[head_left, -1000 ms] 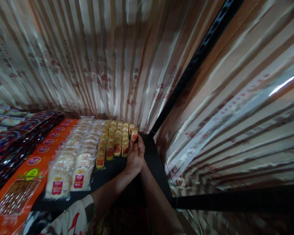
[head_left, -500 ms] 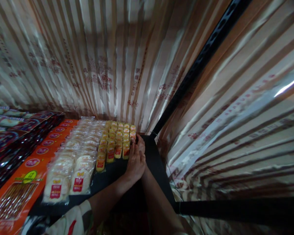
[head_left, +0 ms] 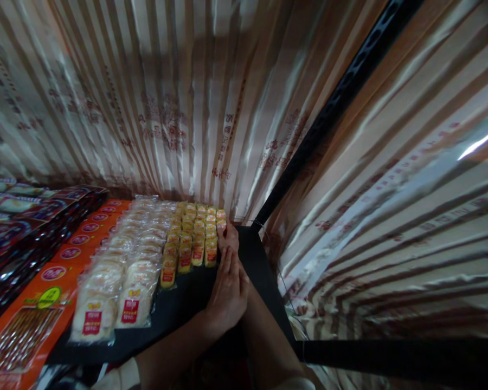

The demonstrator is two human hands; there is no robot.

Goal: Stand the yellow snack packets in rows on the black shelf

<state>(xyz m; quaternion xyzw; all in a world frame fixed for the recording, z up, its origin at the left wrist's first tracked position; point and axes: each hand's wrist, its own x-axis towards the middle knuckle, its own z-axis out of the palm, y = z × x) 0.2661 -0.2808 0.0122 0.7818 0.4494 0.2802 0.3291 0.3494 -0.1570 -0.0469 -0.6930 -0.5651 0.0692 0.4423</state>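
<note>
My left hand lies flat on the black shelf, fingers stretched out and together, just right of the rows of small yellow-and-red packets. It holds nothing. Beyond it, my right hand is partly hidden by the left one. Its curled fingers rest on the end yellow packet at the far right of the back rows, near the shelf's corner.
Rows of pale round cakes in clear bags lie left of the yellow packets. Orange flat packs and dark red boxes fill the left. Striped shiny wrapping forms the back wall, and a black upright post bounds the right.
The packet held up in both hands a second ago now sits at the end of the row. My left hand has drawn back toward me and flattened; the right stays at the packet.
</note>
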